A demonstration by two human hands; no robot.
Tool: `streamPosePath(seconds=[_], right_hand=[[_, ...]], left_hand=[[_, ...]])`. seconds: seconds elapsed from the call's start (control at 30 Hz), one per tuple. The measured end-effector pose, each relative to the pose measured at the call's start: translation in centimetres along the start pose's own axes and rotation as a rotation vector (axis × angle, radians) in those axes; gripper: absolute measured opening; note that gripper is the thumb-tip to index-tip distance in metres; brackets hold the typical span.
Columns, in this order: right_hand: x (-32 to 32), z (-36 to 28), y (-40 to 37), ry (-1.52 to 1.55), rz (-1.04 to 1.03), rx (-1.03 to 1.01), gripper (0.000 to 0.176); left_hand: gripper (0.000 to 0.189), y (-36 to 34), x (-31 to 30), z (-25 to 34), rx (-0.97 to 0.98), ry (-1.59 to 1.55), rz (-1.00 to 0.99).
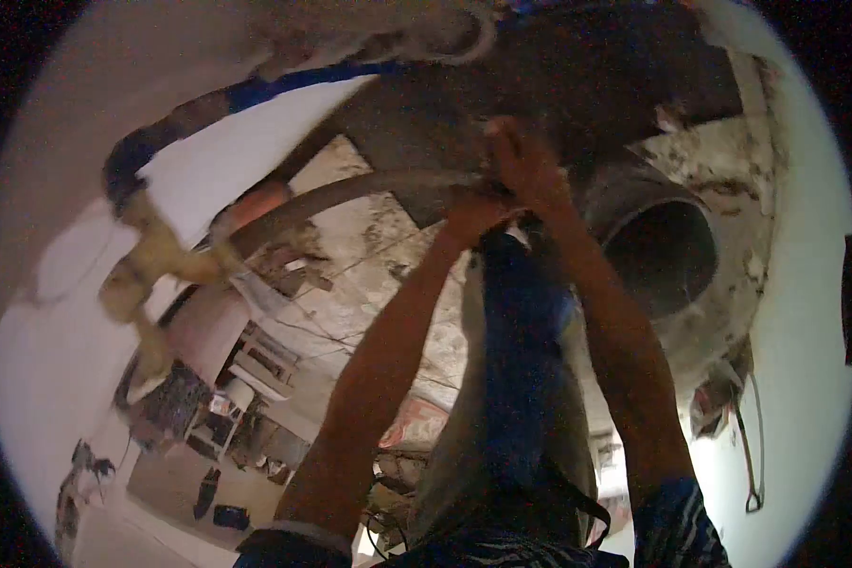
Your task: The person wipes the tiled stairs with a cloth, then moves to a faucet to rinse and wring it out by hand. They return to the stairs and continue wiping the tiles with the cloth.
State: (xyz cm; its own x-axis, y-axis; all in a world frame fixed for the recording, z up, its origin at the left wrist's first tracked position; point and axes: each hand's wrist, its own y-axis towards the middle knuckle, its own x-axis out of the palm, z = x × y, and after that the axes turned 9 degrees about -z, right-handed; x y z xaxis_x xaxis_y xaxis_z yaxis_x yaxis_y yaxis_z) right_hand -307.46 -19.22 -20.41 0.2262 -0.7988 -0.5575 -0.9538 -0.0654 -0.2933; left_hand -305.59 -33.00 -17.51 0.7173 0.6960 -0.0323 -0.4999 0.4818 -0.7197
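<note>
Both forearms reach forward over a dark grey surface. My left hand [480, 210] is closed at the end of a long curved grey piece [350, 192]; its fingers are blurred and what they grip cannot be made out. Just beyond it and slightly right is my right hand [528, 166], its fingers bent together, with any small item in them hidden. The two hands nearly touch. Right of them lies a wide round grey pipe or container [663, 256] with a dark opening.
A yellowish tap-like fitting [156, 260] with a blue band [256, 87] stands at the left. Stained floor tiles [350, 251] show below. Several boxes and items lie lower left. A long-handled tool [748, 454] leans by the right wall.
</note>
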Motion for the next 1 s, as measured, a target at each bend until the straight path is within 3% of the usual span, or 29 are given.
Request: streamPosePath(seconds=[0.1, 0.23, 0.5, 0.7, 0.8, 0.9, 1.0], right_hand=[[-1.7, -0.6, 0.3, -0.405, 0.166, -0.447, 0.027], [-9.3, -13.3, -1.3, -0.239, 0.153, -0.475, 0.031], [-11.3, -28.7, -0.5, 0.023, -0.163, -0.833, 0.029], [-10.9, -32.3, 2.3, 0.093, -0.328, -0.923, 0.029], [-10.7, -32.7, 2.9, 0.115, -0.358, -0.935, 0.028], [-10.2, -32.9, 2.3, 0.122, -0.342, -0.919, 0.028], [-9.5, -33.9, 0.4, 0.028, -0.170, -0.910, 0.029]], left_hand=[[0.026, -0.2, -0.2, 1.3, -0.104, -0.367, 0.013], [0.030, 0.4, 0.0, 2.0, -0.162, -0.565, 0.049], [0.039, -0.6, -0.6, 2.1, -0.292, -0.716, -0.002], [0.048, -0.9, -1.0, 1.8, -0.470, -0.849, -0.092], [0.053, -1.0, -0.6, 2.9, -0.431, -0.840, -0.077], [0.046, -1.1, 0.1, 4.3, -0.295, -0.837, -0.030], [0.047, -0.4, -0.2, 2.8, -0.353, -0.758, 0.006]])
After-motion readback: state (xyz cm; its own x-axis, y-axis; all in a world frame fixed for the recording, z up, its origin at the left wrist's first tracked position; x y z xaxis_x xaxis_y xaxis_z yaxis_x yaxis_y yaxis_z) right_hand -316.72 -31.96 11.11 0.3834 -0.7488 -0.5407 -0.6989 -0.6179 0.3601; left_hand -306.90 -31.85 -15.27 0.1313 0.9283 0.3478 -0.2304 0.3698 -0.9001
